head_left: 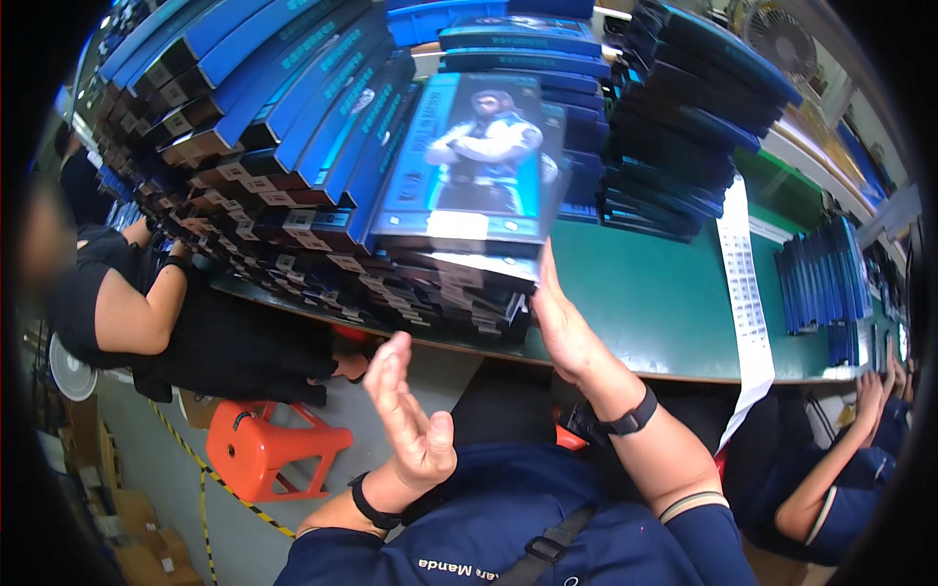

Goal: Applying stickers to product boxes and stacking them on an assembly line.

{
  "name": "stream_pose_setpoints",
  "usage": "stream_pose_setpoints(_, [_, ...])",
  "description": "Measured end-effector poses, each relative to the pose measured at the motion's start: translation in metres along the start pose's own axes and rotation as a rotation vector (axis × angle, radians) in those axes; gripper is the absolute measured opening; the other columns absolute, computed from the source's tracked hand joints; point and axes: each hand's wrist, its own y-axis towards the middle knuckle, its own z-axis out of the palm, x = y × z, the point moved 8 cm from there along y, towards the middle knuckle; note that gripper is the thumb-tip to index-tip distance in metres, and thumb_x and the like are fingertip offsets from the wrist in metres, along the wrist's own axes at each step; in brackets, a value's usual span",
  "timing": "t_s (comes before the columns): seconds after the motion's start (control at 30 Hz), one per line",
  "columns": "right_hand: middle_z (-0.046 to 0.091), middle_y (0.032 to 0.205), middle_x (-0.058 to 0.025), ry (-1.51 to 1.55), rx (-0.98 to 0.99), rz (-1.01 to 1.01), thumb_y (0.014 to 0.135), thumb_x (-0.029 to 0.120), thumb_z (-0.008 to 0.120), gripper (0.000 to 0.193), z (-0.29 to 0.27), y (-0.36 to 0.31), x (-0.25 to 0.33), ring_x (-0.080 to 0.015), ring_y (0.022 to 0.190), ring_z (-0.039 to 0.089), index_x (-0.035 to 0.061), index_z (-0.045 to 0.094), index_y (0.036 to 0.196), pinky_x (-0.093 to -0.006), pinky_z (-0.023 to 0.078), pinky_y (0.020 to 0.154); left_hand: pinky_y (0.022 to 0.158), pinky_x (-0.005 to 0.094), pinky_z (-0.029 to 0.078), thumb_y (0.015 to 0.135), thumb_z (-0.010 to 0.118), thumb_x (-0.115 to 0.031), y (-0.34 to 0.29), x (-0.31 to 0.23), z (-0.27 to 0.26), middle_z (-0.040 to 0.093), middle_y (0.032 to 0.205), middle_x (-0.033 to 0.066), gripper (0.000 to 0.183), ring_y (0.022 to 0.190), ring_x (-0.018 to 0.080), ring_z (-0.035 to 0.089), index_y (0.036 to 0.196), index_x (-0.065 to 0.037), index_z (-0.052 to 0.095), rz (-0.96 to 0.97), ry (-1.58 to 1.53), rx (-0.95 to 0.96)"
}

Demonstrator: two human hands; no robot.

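A head-worn fisheye looks down over the green table [640, 303].

The picture-front box [479, 161] has a black and blue cover, a pale figure and a white label along its near edge. Box stacks [318, 98] at left show blue faces with teal lettering and dark ends with white labels. The counter [635, 293] is green; the paper strip [745, 293] at right, white. The stool [236, 447] at near left is orange-red. The floor tape [256, 509] is striped yellow and black. The far bin [445, 18] is bright blue.
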Motion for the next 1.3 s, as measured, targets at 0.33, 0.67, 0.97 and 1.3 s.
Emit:
stream_pose_setpoints(0.33, [-0.008,0.167,-0.0170,0.106,-0.185,-0.417,0.101,0.066,0.024,0.084,-0.019,0.022,0.060,-0.0329,0.154,-0.002,0.0184,-0.012,0.160,-0.0502,0.006,0.122,0.120,0.0564,0.009,0.101,0.051,-0.033,0.078,-0.024,0.025,0.001,0.162,0.0318,0.067,0.151,0.0470,0.005,0.158,-0.008,0.024,0.553,0.576,0.036])
stream_pose_setpoints(0.67, [-0.006,0.167,-0.0153,0.053,-0.249,-0.736,0.098,0.071,0.030,0.097,-0.015,0.034,0.087,-0.0302,0.154,0.007,0.0083,-0.010,0.159,-0.0420,0.012,0.123,0.120,0.0592,-0.002,0.102,0.049,-0.039,0.075,-0.003,0.039,0.014,0.162,0.0312,0.058,0.151,0.0495,0.003,0.154,-0.016,0.039,0.604,0.710,0.005])
stream_pose_setpoints(0.97, [-0.011,0.165,-0.0242,-0.165,-0.124,-0.817,0.091,0.078,0.036,0.106,0.027,0.013,0.117,-0.0371,0.153,0.006,0.0097,-0.006,0.160,-0.0491,0.019,0.120,0.120,0.0581,-0.009,0.101,0.052,-0.045,0.083,0.014,0.039,0.014,0.167,0.0148,0.049,0.154,0.0402,0.000,0.148,-0.034,0.049,0.569,0.741,-0.070])
stream_pose_setpoints(1.3, [0.000,0.167,-0.0210,-0.132,-0.351,-0.735,0.095,0.075,0.030,0.100,-0.009,0.005,0.088,-0.0334,0.154,0.001,0.0015,0.007,0.159,-0.0465,0.003,0.123,0.119,0.0582,-0.011,0.100,0.050,-0.045,0.074,0.020,0.046,0.011,0.167,0.0148,0.054,0.154,0.0386,0.000,0.152,-0.037,0.041,0.507,0.726,-0.079])
